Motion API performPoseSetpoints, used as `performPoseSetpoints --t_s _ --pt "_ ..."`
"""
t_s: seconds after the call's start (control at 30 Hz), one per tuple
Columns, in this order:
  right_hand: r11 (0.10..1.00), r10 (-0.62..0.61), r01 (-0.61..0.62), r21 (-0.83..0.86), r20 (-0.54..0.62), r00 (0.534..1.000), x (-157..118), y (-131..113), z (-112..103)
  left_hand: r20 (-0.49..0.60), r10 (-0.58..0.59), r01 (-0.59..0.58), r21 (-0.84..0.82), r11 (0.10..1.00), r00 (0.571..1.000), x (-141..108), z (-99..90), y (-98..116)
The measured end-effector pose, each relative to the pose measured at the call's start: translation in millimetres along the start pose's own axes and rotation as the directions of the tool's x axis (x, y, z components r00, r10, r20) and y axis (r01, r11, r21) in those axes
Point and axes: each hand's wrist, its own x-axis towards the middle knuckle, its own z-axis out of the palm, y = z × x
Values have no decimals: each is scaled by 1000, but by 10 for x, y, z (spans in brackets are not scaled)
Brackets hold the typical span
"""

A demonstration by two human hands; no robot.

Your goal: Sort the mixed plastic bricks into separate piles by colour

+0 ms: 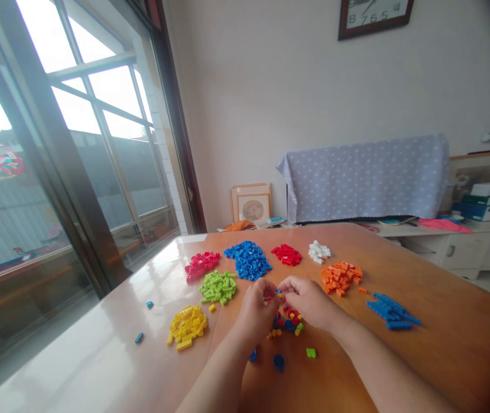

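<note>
My left hand (pixel 259 304) and my right hand (pixel 304 299) meet over the middle of the table, fingers closed in a pinch. Between the fingertips are small toy building bricks (pixel 279 293), with bits of blue, red and yellow showing; their exact shape is mostly hidden. Just below the hands lies a mixed cluster of red, yellow and blue bricks (pixel 288 325), partly covered by my left hand. Nearer me are a round blue piece (pixel 279 362), another blue piece (pixel 252 355) beside my left wrist, and a lime green brick (pixel 311 353).
Sorted piles lie around: yellow (pixel 188 327), lime green (pixel 218 287), crimson (pixel 202 265), blue rings (pixel 248 259), red (pixel 287 254), white (pixel 319 251), orange (pixel 341 277) and long blue bricks (pixel 393 311). Two loose blue pieces, one a small brick (pixel 139 338), lie left on the wooden table (pixel 111 358).
</note>
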Motion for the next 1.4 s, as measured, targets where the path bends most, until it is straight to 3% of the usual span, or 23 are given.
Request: performPoseSetpoints --t_s 0.23,0.43,0.63,0.8,0.97,1.1,1.3,1.4 --pt "985 -23 13 173 57 998 5 36 90 4 -58 58 -167 984 998 11 -71 4" --pt "965 12 -31 261 75 997 -21 32 101 56 -225 224 -477 850 973 66 -162 -46" --pt "953 96 -108 282 54 994 -36 15 152 -94 -483 340 -595 728 870 139 -258 -150" --pt "957 147 -147 251 20 989 10 13 249 -3 -634 408 -762 502 773 167 -248 -253" --pt "970 165 -175 168 71 984 84 -65 352 -102 -723 309 -857 412 683 234 -404 -286" --pt "989 132 -138 52 93 987 168 -182 470 -178 -730 208 -890 405 660 286 -578 -276" --pt "998 43 -35 -51 184 982 356 -376 870 -387 -699 51 -854 517 602 283 -832 -284" --pt "997 0 17 -78 219 976 445 -528 1119 -487 -688 -19 -823 568 538 256 -968 -309"
